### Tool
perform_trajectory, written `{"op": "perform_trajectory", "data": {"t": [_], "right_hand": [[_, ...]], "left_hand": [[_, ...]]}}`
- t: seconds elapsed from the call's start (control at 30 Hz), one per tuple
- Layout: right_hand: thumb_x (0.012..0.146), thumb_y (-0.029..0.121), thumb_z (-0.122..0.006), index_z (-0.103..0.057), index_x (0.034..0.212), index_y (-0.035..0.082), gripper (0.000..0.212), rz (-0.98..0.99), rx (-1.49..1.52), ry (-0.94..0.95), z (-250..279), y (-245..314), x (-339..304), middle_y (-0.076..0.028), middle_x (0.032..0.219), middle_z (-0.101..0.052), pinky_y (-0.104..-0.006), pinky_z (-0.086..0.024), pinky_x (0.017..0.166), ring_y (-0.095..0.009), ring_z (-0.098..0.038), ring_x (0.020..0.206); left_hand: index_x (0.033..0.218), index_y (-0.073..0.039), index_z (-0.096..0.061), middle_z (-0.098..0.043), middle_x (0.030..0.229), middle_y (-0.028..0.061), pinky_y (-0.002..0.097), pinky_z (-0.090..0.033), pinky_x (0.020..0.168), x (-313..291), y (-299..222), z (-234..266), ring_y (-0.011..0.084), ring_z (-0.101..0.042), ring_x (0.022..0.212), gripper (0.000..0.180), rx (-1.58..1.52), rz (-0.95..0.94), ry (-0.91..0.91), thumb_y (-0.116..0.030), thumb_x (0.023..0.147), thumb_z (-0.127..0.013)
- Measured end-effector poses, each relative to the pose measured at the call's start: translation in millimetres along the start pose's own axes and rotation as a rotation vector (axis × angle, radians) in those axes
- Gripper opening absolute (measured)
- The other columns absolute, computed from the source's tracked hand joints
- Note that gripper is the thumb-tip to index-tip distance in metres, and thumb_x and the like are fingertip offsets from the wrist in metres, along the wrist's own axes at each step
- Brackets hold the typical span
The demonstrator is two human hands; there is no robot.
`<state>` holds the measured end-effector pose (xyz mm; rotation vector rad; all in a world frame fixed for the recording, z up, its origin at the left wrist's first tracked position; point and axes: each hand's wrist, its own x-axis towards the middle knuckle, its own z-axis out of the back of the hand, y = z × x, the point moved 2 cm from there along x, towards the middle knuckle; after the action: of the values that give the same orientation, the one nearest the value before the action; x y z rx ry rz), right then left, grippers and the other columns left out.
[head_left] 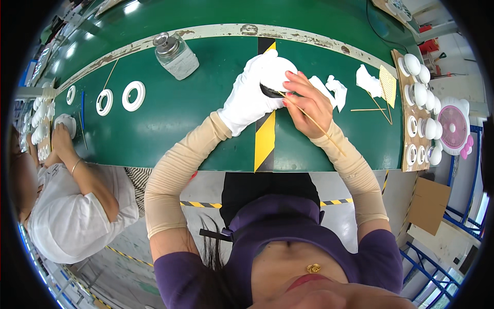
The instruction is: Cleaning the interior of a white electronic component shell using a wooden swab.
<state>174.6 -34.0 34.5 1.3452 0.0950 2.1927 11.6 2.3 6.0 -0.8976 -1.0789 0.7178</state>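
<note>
My left hand (246, 103), in a white glove, is wrapped round a white rounded piece (279, 71) with a dark opening on its near side. It holds this piece above the green table. My bare right hand (312, 108) pinches a thin wooden stick (330, 139) that slants down toward my right forearm. The stick's upper tip is at the dark opening, and the right fingertips rest against or close beside the white piece. Just to the right, crumpled white cloth or paper scraps (337, 92) lie on the table. What is inside the opening is too dark to make out.
A glass bottle (181, 63) with a metal cap stands back left, near white rings (139, 89). Loose wooden sticks (366, 109) and a yellow sheet (387, 85) lie right. White domed parts (420, 96) line a board at the right edge. A co-worker (77, 211) sits left.
</note>
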Motion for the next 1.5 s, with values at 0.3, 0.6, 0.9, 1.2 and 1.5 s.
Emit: {"op": "perform_trajectory", "data": {"t": [0.3, 0.6, 0.9, 1.2, 1.5], "right_hand": [[0.070, -0.007, -0.077, -0.063, 0.090, -0.001, 0.025, 0.055, -0.090, 0.007, -4, 3, 2, -0.015, 0.099, -0.068, -0.0472, -0.053, 0.093, -0.037, -0.066, 0.106], [0.069, -0.005, -0.079, -0.064, 0.088, -0.001, 0.024, 0.074, -0.104, -0.011, -6, 4, 2, -0.014, 0.097, -0.068, -0.0470, -0.053, 0.093, -0.036, -0.066, 0.106], [0.080, -0.005, -0.070, -0.066, 0.095, -0.003, 0.016, -0.091, 0.195, -0.062, 5, 0, -5, -0.016, 0.100, -0.070, -0.0423, -0.053, 0.092, -0.032, -0.068, 0.102], [0.085, -0.004, -0.063, -0.066, 0.105, -0.001, 0.020, -0.211, -0.187, -0.073, 27, -11, -2, -0.016, 0.103, -0.068, -0.0341, -0.054, 0.081, -0.029, -0.067, 0.096], [0.085, -0.001, -0.064, -0.065, 0.108, 0.000, 0.023, -0.442, -0.105, -0.004, 47, -48, -7, -0.014, 0.105, -0.066, -0.0337, -0.054, 0.080, -0.027, -0.067, 0.092]], "left_hand": [[0.132, -0.009, -0.047, -0.048, 0.136, 0.0170, 0.0398, -0.043, 0.102, -2, 6, 0, 0.0336, -0.048, 0.126, 0.071, 0.090, -0.056, -0.018, -0.023, 0.072, -0.083], [0.130, -0.010, -0.050, -0.049, 0.136, 0.0156, 0.0399, -0.041, 0.104, -2, 1, 0, 0.0339, -0.046, 0.129, 0.066, 0.113, -0.073, 0.011, -0.022, 0.074, -0.081], [0.137, -0.006, -0.043, -0.048, 0.135, 0.0180, 0.0403, -0.045, 0.101, -5, 0, -5, 0.0344, -0.051, 0.123, 0.084, 0.131, -0.039, -0.067, -0.022, 0.067, -0.087], [0.142, -0.003, -0.038, -0.047, 0.135, 0.0184, 0.0385, -0.045, 0.102, -4, -1, -3, 0.0333, -0.053, 0.121, 0.103, 0.255, -0.040, -0.052, -0.022, 0.057, -0.093], [0.145, -0.006, -0.032, -0.041, 0.144, 0.0128, 0.0356, -0.037, 0.110, -6, -3, -3, 0.0251, -0.044, 0.131, 0.103, 0.201, 0.072, 0.027, -0.014, 0.061, -0.091]]}}
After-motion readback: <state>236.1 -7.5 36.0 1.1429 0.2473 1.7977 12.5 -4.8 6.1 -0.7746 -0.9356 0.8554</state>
